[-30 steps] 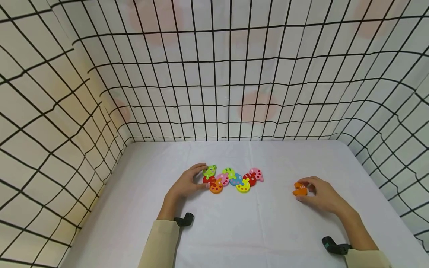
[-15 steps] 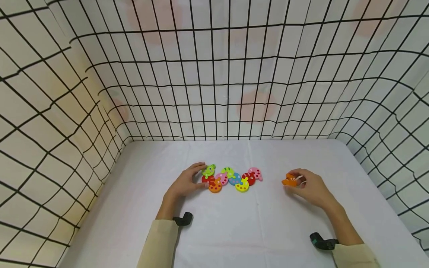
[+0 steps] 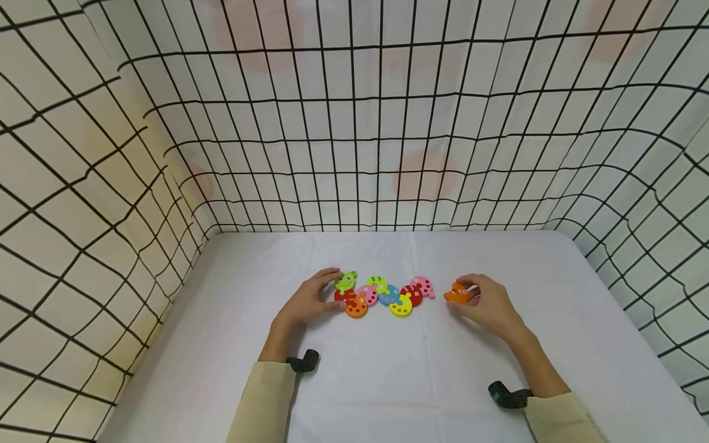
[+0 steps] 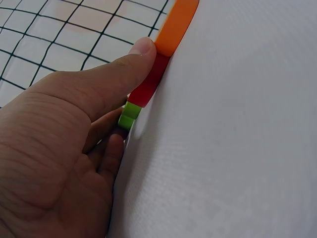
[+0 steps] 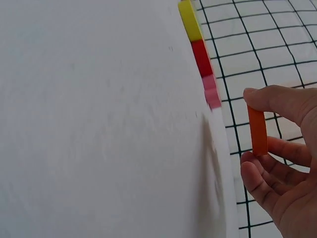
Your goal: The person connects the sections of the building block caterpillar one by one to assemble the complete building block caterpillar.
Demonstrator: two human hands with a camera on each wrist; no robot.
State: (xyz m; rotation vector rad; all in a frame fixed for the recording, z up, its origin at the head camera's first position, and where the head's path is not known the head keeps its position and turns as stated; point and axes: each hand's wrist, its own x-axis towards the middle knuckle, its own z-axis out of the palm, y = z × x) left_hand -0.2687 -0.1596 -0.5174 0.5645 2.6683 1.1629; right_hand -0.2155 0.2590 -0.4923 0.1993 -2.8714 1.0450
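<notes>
A row of joined caterpillar puzzle pieces (image 3: 390, 296) lies flat on the white cloth, running from a green smiling head (image 3: 346, 281) at the left to a pink spotted piece (image 3: 423, 287) at the right. My left hand (image 3: 306, 301) holds the head end, with the thumb against the edge where the red piece (image 4: 151, 82) meets the orange one. Right of the row, my right hand (image 3: 490, 306) pinches an orange puzzle piece (image 3: 457, 293) marked 10 between thumb and fingers. In the right wrist view this piece (image 5: 257, 131) is raised off the cloth, apart from the pink end.
The white cloth (image 3: 354, 381) covers the tabletop. Black-gridded white sheeting (image 3: 382, 135) encloses the table at the back and both sides. A black wrist camera (image 3: 304, 362) sits by the left cuff, another black wrist camera (image 3: 508, 395) by the right cuff.
My right hand has moved left with the orange piece, from well off to the right to close beside the row's pink end. The left hand and the row have stayed in place.
</notes>
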